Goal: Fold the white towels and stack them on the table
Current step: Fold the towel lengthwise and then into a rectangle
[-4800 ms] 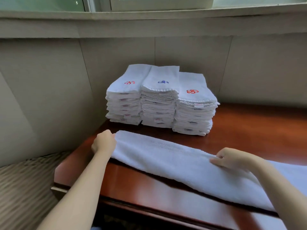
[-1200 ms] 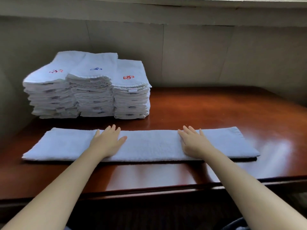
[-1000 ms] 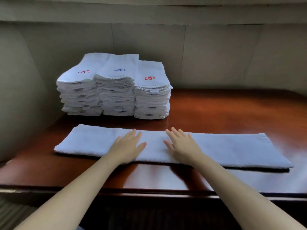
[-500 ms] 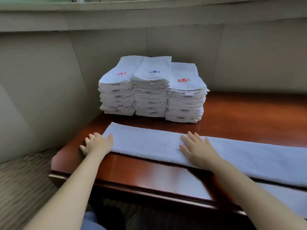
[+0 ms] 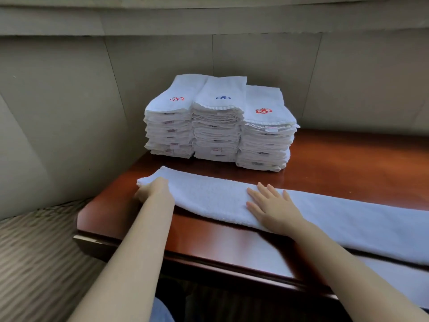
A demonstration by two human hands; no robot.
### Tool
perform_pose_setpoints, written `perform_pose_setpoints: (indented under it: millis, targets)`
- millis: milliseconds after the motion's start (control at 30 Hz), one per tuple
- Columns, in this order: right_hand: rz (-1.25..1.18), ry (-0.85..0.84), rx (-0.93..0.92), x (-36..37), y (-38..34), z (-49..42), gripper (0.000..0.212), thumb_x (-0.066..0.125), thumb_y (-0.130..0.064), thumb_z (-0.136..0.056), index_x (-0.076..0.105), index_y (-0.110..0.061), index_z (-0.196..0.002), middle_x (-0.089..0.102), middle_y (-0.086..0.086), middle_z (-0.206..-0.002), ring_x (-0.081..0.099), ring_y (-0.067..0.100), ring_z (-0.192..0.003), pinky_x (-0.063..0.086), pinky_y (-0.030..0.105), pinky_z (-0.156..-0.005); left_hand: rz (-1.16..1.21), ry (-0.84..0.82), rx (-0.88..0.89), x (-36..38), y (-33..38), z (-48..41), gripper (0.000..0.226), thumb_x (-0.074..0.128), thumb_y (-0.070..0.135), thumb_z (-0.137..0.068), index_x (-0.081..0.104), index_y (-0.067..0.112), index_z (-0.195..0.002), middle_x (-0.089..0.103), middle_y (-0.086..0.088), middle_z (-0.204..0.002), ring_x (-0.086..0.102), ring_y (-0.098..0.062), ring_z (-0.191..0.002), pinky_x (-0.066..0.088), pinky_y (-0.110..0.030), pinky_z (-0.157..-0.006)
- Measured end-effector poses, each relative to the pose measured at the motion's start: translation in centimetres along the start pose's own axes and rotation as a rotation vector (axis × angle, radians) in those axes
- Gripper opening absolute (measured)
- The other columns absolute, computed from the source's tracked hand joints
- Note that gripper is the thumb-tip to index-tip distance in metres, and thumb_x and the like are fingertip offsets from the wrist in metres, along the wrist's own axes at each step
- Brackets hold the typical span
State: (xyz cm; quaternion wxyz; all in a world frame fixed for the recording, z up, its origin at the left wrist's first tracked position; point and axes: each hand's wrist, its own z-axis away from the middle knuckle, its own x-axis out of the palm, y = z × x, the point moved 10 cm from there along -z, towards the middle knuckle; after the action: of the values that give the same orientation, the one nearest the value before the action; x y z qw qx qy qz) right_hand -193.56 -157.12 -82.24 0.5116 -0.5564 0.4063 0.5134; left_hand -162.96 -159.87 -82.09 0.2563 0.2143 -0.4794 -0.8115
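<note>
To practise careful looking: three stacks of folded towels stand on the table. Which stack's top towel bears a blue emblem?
The middle stack: its top towel has a blue emblem, while the left stack and right stack show red ones.

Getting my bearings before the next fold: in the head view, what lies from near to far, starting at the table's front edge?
Table's front edge → long towel → stacks of folded towels → wall.

Looks like a hotel room to me: neat stacks of folded white logo-stitched towels [image 5: 218, 126] on a glossy reddish-brown wooden desk [image 5: 348, 163], with striped beige carpet [image 5: 34, 252] underfoot.
</note>
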Motion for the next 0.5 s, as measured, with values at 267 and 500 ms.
perform_pose_setpoints:
  millis: [267, 500]
  targets:
    - [-1.382, 0.078, 0.225, -4.6, 2.3, 0.7, 0.048, 0.031, -0.051, -0.099, 0.047, -0.021, -0.133, 0.061, 0.002, -0.122, 0.058, 0.024, -0.115, 0.042, 0.036, -0.093, 0.083, -0.103, 0.684, 4.5, 6.5, 11.7, 0.004, 0.064, 0.012, -0.081, 0.062, 0.016, -0.083, 0.063, 0.002, -0.077, 0.062, -0.023, -0.082, 0.049, -0.031, -0.071]
    - [-1.773, 0.002, 0.537, -3.3, 7.9, 3.4, 0.057, 0.056, -0.055, -0.086, 0.058, -0.010, -0.121, 0.067, 0.015, -0.113, 0.067, 0.031, -0.097, 0.055, 0.041, -0.072, -0.448, -1.135, 0.854, 14.8, 2.3, 21.9, 0.017, 0.066, 0.011, -0.087, 0.073, 0.026, -0.093, 0.072, 0.009, -0.090, 0.065, 0.000, -0.085, 0.046, -0.005, -0.075]
